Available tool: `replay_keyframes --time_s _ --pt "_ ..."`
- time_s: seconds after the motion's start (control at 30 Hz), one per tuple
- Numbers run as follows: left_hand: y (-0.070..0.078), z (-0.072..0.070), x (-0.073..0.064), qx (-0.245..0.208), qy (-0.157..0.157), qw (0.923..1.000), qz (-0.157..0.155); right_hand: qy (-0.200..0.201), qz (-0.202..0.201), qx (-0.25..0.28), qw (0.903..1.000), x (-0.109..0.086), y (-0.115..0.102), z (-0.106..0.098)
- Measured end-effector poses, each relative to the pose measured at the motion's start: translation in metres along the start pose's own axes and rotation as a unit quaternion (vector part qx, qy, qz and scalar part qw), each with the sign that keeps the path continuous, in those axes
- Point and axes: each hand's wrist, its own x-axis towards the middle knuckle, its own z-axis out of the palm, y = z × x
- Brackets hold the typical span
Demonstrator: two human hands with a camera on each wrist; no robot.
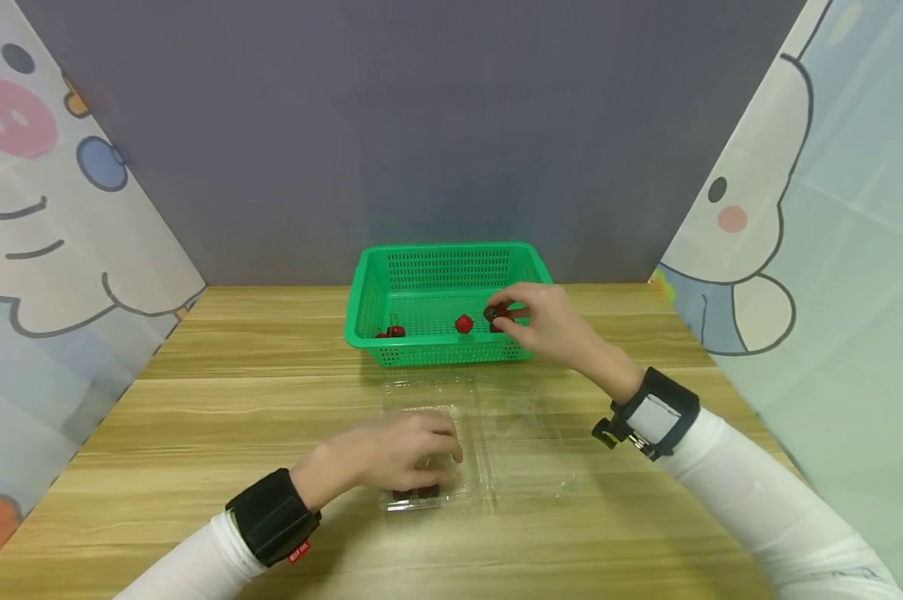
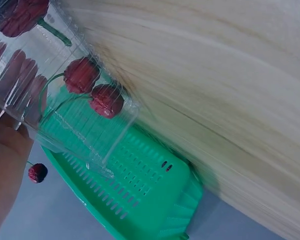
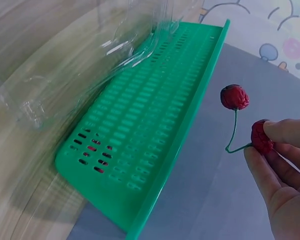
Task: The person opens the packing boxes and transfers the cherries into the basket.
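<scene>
My right hand [image 1: 545, 325] pinches a dark red, wrinkled cherry [image 3: 261, 137] between thumb and fingertips, over the right part of the green basket [image 1: 354, 321]. A green stem joins it to a second cherry [image 3: 234, 97], which is clear of the fingers. My left hand [image 1: 406, 450], blurred, is over the left half of an opened clear plastic box [image 1: 466, 392], fingers loosely bent with nothing seen between them. Cherries [image 2: 82, 75] with green stems show through the box wall in the left wrist view; others peek out below the left hand in the head view.
Inside the basket lie a bright red berry-like fruit [image 1: 463, 323] and a cherry [image 1: 396, 331] at the left. The box's lid half [image 1: 530, 450] lies flat on the wooden table [image 1: 219, 400]. A grey wall [image 1: 421, 125] rises behind, with cartoon-printed panels on both sides.
</scene>
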Motion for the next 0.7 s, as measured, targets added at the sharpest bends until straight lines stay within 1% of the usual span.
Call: replay_keyframes --time_s 0.17,0.3,0.43,0.53,0.7 --pt "0.000 0.004 0.001 -0.004 -0.018 0.9998 0.003 0.010 0.016 -0.022 0.9996 0.003 0.006 -0.003" --pt "-0.001 0.006 0.001 -0.024 -0.017 0.9995 0.015 0.017 0.026 -0.038 0.9988 0.004 0.012 -0.005" --pt "0.000 0.005 0.001 -0.045 -0.018 0.9987 0.016 0.017 0.031 -0.050 0.9981 0.007 0.019 -0.006" --pt "0.001 0.003 -0.001 -0.063 -0.034 0.9974 0.008 0.015 0.030 -0.059 0.9977 0.010 0.024 -0.006" --pt "0.002 0.000 -0.001 -0.081 -0.071 0.9942 -0.008 0.009 0.039 -0.086 0.9955 0.011 0.029 -0.005"
